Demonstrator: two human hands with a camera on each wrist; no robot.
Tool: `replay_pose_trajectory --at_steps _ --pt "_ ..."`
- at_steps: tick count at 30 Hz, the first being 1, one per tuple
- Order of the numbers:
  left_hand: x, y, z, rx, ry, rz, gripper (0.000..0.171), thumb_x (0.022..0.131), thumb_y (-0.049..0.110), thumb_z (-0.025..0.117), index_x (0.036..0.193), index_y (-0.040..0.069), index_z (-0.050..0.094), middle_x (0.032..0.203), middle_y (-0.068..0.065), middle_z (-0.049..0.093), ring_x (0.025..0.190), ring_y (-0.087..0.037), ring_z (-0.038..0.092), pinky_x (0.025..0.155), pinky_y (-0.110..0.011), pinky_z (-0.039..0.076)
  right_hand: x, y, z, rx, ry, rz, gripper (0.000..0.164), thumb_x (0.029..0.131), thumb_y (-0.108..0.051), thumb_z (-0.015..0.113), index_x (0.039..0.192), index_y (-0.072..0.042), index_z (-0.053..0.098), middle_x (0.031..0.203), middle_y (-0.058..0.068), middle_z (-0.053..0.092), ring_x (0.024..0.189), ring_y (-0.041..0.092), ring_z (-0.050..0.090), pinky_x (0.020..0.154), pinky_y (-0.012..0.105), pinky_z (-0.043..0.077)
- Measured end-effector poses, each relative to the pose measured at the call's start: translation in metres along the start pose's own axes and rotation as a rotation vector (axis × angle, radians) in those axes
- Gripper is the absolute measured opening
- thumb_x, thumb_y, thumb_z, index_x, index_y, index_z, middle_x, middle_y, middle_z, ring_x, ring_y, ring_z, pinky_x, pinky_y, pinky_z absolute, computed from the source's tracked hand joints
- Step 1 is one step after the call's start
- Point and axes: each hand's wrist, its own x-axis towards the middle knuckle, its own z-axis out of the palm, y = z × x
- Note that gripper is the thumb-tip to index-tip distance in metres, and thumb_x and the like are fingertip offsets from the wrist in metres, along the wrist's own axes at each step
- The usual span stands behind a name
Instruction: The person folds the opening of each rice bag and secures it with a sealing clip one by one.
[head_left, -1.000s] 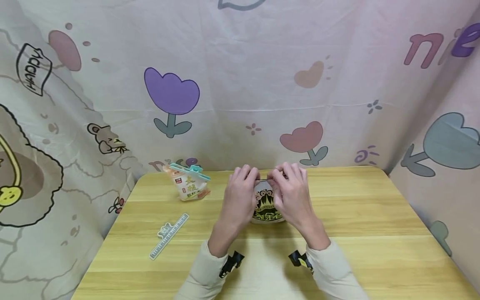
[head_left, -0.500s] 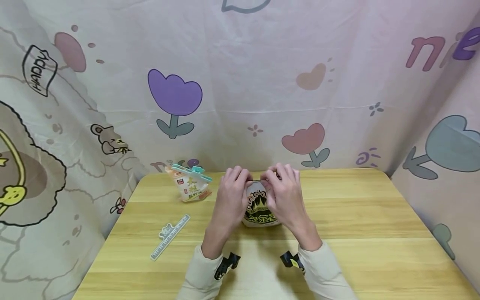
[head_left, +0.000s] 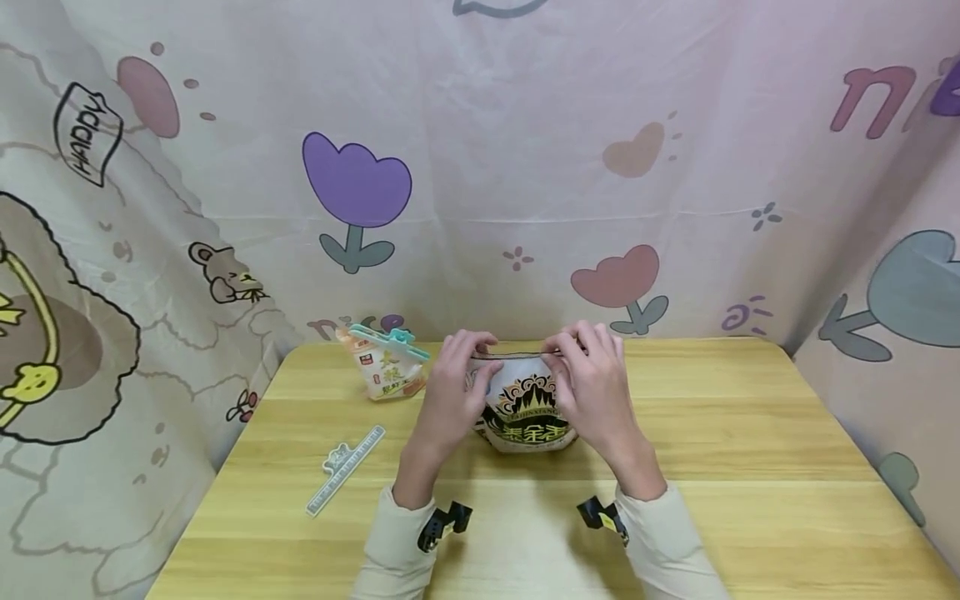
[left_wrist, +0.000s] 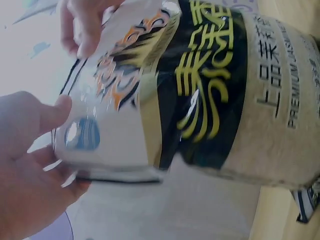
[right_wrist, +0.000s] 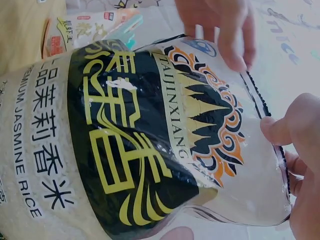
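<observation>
A clear plastic bag of jasmine rice with a black and yellow label stands upright on the table between both hands. My left hand holds its left top corner, the thumb on the front and the fingers behind. At the right part of the same top edge, my right hand pinches the plastic between thumb and fingers. The top edge stretches nearly straight between the two hands. In the right wrist view the rice bag shows rice filling its lower part and a flat, unfilled upper part.
Back left stands a small food packet closed with a teal clip. A whitish ruler-like bag clip lies on the wooden table at the left. A printed cloth hangs behind the table.
My hands have drawn apart along the bag's top edge, the left one toward the corner. The upper part of the bag is spread wider and more of its label shows.
</observation>
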Motion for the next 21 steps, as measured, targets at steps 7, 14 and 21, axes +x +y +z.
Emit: replay_pose_trajectory --at_steps 7,14,21 --pt "-0.007 -0.019 -0.015 -0.107 -0.073 -0.115 0.022 0.086 0.014 0.070 0.106 0.014 0.063 0.099 0.006 0.059 0.086 -0.010 0.054 0.075 -0.033 0.049 0.000 0.003 -0.002 0.013 -0.013 0.016 0.005 0.089 -0.016 0.063 0.088 -0.011 0.065 0.089 -0.002 0.053 0.084 0.020 0.043 0.080 0.040 0.029" --pt "-0.007 -0.026 -0.012 -0.138 -0.070 -0.101 0.011 0.086 0.020 0.069 0.096 0.016 0.065 0.091 0.007 0.061 0.081 -0.010 0.057 0.071 -0.031 0.050 0.000 -0.004 -0.007 -0.012 -0.034 -0.003 0.008 0.086 -0.019 0.066 0.092 -0.015 0.066 0.091 -0.003 0.055 0.089 0.019 0.045 0.090 0.044 0.028" --pt "-0.008 -0.029 -0.011 -0.149 -0.076 -0.092 0.011 0.086 0.016 0.070 0.095 0.016 0.064 0.091 0.007 0.060 0.081 -0.009 0.057 0.071 -0.033 0.051 0.002 -0.019 0.007 -0.067 -0.079 -0.093 0.021 0.085 -0.026 0.071 0.103 -0.017 0.068 0.102 -0.001 0.060 0.096 0.022 0.051 0.104 0.056 0.022"
